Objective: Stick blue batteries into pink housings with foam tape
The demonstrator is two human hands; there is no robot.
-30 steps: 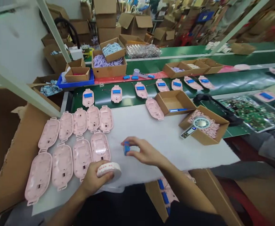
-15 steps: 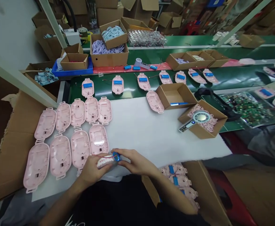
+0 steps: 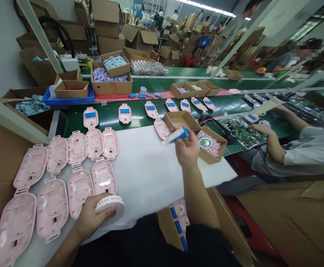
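Note:
My left hand (image 3: 89, 218) is closed round a white roll of tape (image 3: 110, 204) at the near edge of the white sheet (image 3: 147, 174). My right hand (image 3: 187, 150) is raised over the sheet's right side and grips a blue battery (image 3: 179, 135) with a white strip on it. Just beyond that hand stand an open cardboard box (image 3: 180, 121) and a box of small pink parts (image 3: 213, 144). Several pink plastic shells (image 3: 78, 163) lie in rows on the left of the sheet.
A green conveyor (image 3: 139, 113) behind the sheet carries pink shells fitted with blue batteries. Cardboard boxes of rings (image 3: 110, 76) stand at the back. A person (image 3: 295, 155) sits at the right with hands over a tray of circuit boards (image 3: 241, 128). A carton of finished shells (image 3: 178, 222) sits below the table edge.
My right hand has lifted away from the tape roll and moved up and right with the blue battery. My left hand stays on the roll. The view has swung right.

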